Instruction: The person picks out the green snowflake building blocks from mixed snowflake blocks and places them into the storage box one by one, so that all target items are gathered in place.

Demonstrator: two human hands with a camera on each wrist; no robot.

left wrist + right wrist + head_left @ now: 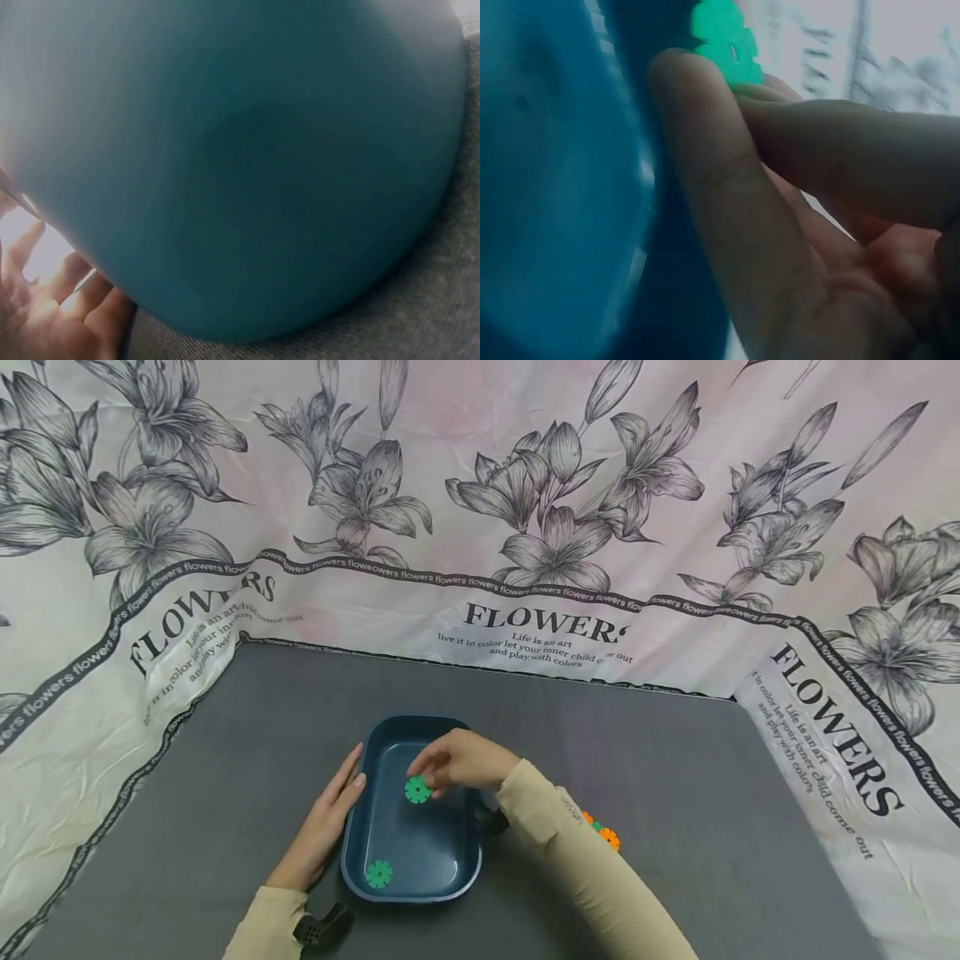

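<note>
A blue rectangular tray [423, 893] with rounded corners and raised walls lies on the grey surface. My left hand [318, 831] rests against its left wall, fingers [86, 300] fairly straight along the outside. Over the tray's interior, my right hand [468, 760] pinches a green notched plastic disc [417, 790] between thumb and finger. Close up in the right wrist view, that same green disc [731, 49] shows a slot in its middle. Another green notched disc [378, 874] lies inside the tray at the near left corner.
Orange notched discs [610, 838], with a bit of green among them, lie right of the tray, partly hidden by the right sleeve [592, 877]. A white flower-printed cloth [375, 610] borders the grey table surface [697, 793] at the back and sides.
</note>
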